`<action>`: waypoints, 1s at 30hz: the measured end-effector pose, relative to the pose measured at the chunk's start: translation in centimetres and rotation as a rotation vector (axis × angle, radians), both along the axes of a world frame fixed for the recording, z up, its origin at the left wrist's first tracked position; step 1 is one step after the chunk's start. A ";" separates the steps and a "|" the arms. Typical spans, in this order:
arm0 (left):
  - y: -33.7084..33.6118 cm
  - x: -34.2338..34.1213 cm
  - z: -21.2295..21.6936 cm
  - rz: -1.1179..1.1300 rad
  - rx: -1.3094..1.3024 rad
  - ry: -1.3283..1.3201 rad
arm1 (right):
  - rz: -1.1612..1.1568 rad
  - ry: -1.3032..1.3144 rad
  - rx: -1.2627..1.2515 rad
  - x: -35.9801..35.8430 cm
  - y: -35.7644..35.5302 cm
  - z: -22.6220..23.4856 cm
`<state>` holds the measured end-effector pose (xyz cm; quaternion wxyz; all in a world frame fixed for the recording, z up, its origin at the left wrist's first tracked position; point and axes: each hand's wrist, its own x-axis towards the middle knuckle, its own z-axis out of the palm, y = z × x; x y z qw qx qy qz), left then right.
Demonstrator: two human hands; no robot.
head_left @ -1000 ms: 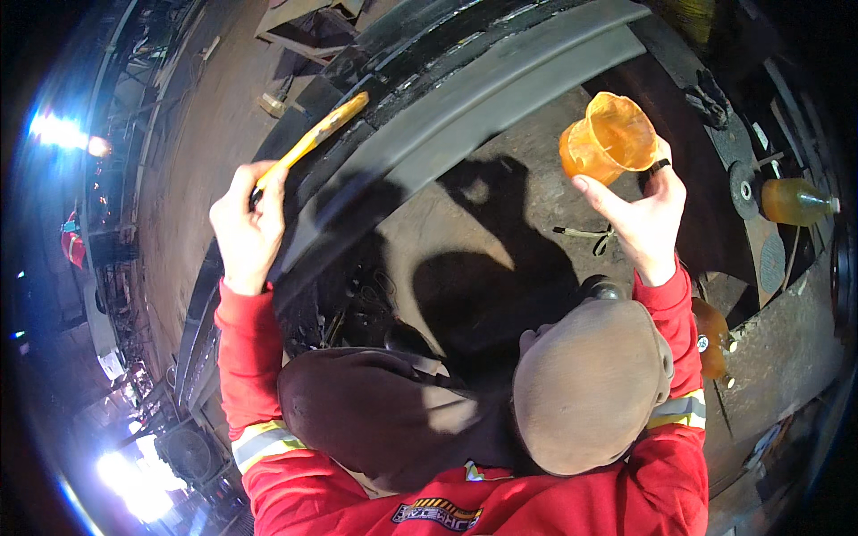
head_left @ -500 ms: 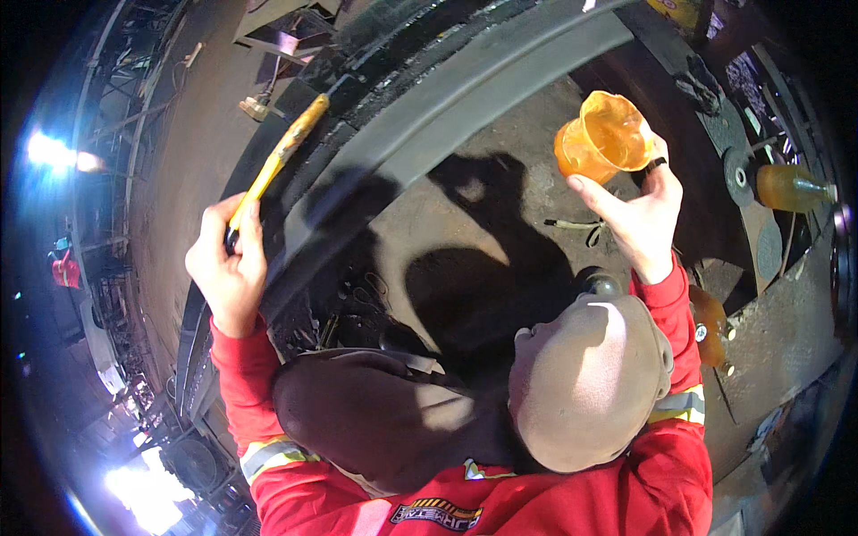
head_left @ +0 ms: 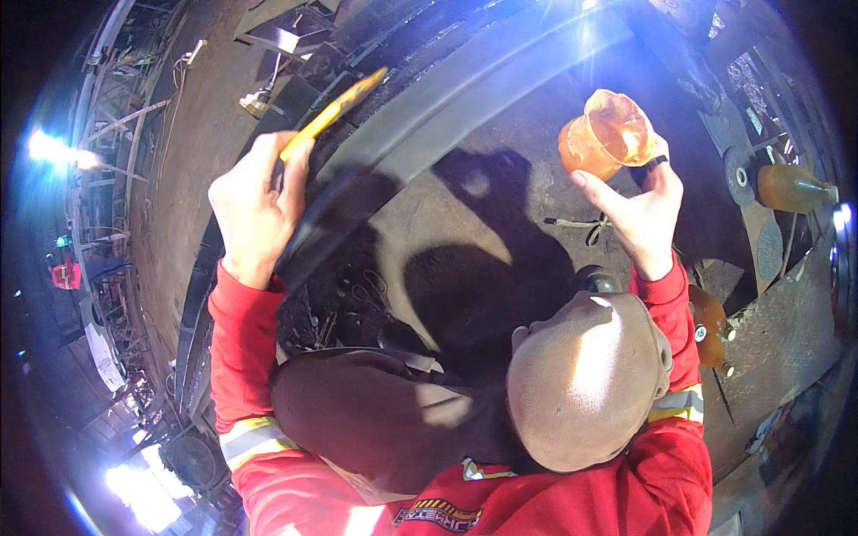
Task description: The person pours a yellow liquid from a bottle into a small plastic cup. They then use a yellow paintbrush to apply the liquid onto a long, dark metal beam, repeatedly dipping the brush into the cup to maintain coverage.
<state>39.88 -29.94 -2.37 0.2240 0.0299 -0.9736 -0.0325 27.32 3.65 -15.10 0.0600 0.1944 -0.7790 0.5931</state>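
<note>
In my left hand (head_left: pixel 262 201) is a slim yellow brush (head_left: pixel 335 110), pinched between thumb and fingers. Its brown-stained far end points up and right, over a long dark metal beam (head_left: pixel 447 107); I cannot make out bristles. My right hand (head_left: pixel 639 205) is wrapped round an orange, thin-walled cup (head_left: pixel 592 147) with an uneven rim. The cup is tilted, its mouth facing up and to the right, and how much it contains is hard to tell. It is held off to the right of the beam, apart from the brush.
Bottles of amber liquid lie at the right, one farther off (head_left: pixel 791 188) and one beside my right forearm (head_left: pixel 709 326). A grinding disc (head_left: pixel 737 174) rests on a strip near them. My knees (head_left: pixel 585 384) are bent below my hands. Bright glare comes from the left.
My left hand has moved up and to the right with the brush, whose tip now reaches farther over the beam. The cup has turned slightly in my right hand.
</note>
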 end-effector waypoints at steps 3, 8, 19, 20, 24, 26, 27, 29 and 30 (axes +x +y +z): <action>-0.4 -1.6 -0.3 -0.066 -0.096 0.049 | 0.009 -0.032 -0.004 0.1 -0.5 0.4; -1.3 0.0 -0.1 0.086 -0.112 -0.059 | 0.016 -0.046 0.003 0.3 -0.4 0.8; -1.1 3.9 1.4 0.207 0.021 -0.054 | 0.032 -0.002 -0.021 0.6 -0.5 0.7; -1.8 4.3 1.7 0.183 0.035 -0.031 | 0.032 -0.025 -0.029 0.9 -0.6 1.3; -1.7 7.2 2.6 0.201 0.187 0.098 | 0.019 0.005 -0.005 0.7 -0.1 0.8; -1.6 5.9 2.2 0.126 0.190 0.118 | 0.012 0.001 0.003 0.0 0.0 0.9; -1.6 4.8 2.1 0.094 0.185 0.130 | 0.032 0.004 -0.011 0.0 -0.4 1.1; -3.4 3.2 -0.4 -0.041 0.107 0.131 | 0.053 0.018 -0.023 -0.2 -0.6 1.8; -4.0 4.2 -1.2 -0.020 0.131 0.113 | 0.067 0.038 -0.006 -0.1 -0.9 2.2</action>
